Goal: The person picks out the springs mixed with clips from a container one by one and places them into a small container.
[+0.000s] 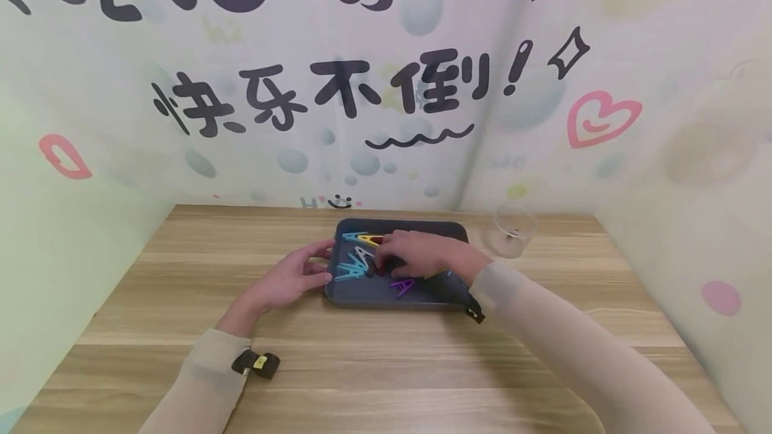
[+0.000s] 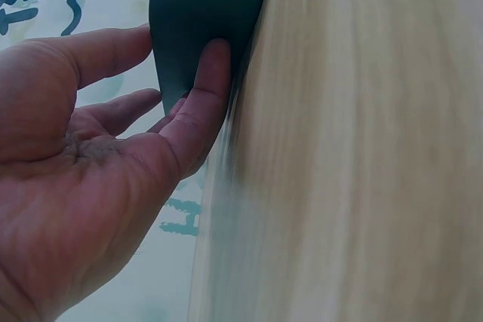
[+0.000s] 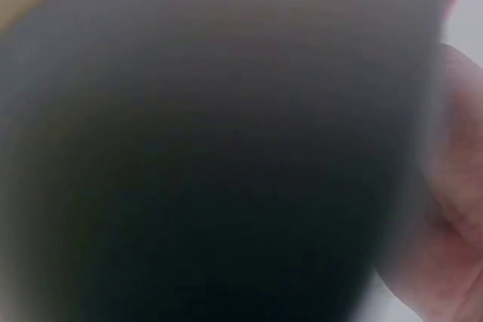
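Observation:
A dark grey tray (image 1: 368,303) on the table holds several clothespins: light blue clothespins (image 1: 351,269), a white clothespin (image 1: 363,255), a yellow clothespin (image 1: 369,240) and a purple clothespin (image 1: 401,286). My left hand (image 1: 295,278) touches the tray's left end from outside, fingers spread; the left wrist view shows the fingertips on the tray's end wall (image 2: 200,5). My right hand (image 1: 419,253) reaches down into the tray from the right, thumb and fingertips among the clothespins by something dark red. Whether they pinch it I cannot tell. A dark blur covers most of the right wrist view.
A clear round container (image 1: 512,236) with something small inside stands just right of the tray, near the back. The wood-grain table (image 1: 362,367) meets a printed backdrop (image 1: 289,179) close behind the tray. Pale walls rise on both sides.

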Demonstrator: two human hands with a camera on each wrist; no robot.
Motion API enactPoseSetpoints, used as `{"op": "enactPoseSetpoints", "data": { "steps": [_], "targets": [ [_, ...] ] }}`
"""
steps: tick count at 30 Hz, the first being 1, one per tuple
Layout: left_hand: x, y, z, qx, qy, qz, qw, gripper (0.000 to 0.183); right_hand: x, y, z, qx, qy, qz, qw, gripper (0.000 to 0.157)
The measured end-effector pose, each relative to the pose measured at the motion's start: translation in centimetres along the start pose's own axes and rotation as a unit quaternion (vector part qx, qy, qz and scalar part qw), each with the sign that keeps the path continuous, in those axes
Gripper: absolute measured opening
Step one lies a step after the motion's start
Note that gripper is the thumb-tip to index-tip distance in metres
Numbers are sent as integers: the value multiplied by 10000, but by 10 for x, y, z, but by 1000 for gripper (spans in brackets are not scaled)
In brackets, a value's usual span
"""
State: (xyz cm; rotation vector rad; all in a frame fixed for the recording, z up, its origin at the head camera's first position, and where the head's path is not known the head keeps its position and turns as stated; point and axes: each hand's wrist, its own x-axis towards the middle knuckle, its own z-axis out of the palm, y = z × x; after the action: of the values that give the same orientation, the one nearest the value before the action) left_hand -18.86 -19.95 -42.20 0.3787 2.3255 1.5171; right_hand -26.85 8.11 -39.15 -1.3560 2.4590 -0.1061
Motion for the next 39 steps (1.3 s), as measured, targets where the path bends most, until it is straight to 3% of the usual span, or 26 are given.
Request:
{"op": "enactPoseSetpoints", "data": {
  "steps": [14, 39],
  "targets": [
    [0, -1, 1, 129, 99, -57, 9999, 66, -2, 5, 5, 21, 2, -80, 10000, 13],
    [0, 0, 1, 130, 91, -62, 9999, 66, -30, 12, -17, 100, 493, 85, 9987, 16]
  ]
}}
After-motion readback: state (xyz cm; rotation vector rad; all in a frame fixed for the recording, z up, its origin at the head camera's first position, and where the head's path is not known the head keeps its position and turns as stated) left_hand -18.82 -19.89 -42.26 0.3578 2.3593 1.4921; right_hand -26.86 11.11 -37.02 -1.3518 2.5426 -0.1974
